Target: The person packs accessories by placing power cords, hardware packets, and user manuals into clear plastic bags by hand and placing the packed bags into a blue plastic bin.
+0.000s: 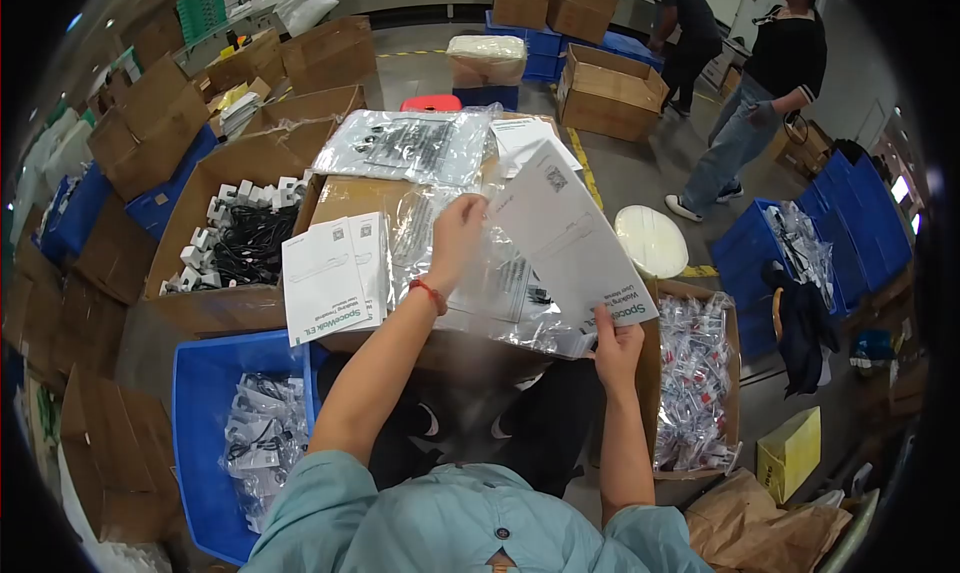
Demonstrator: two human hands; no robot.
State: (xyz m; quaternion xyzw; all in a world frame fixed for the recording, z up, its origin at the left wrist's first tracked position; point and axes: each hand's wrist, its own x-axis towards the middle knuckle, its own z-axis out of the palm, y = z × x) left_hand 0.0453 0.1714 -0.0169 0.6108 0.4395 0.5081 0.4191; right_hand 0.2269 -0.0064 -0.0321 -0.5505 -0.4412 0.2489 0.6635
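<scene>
My right hand (618,355) grips the lower corner of a white user manual (560,228), thumb on its printed cover. The manual slants over a clear plastic bag (490,288) on the cardboard box in front of me. My left hand (460,238), a red band at its wrist, is closed on the upper edge of that bag. Printed text shows on the bag, and whatever is inside is hard to make out. Left of it lie more user manuals (325,281), overlapping. Behind my hands rests a stack of printed clear bags (405,145).
A carton of black cables with white adapters (255,233) stands at left, above a blue bin (245,348) of bagged parts. At right is a carton of small bagged parts (692,383) below a round white stool (650,241). Two people (775,73) stand at the far right.
</scene>
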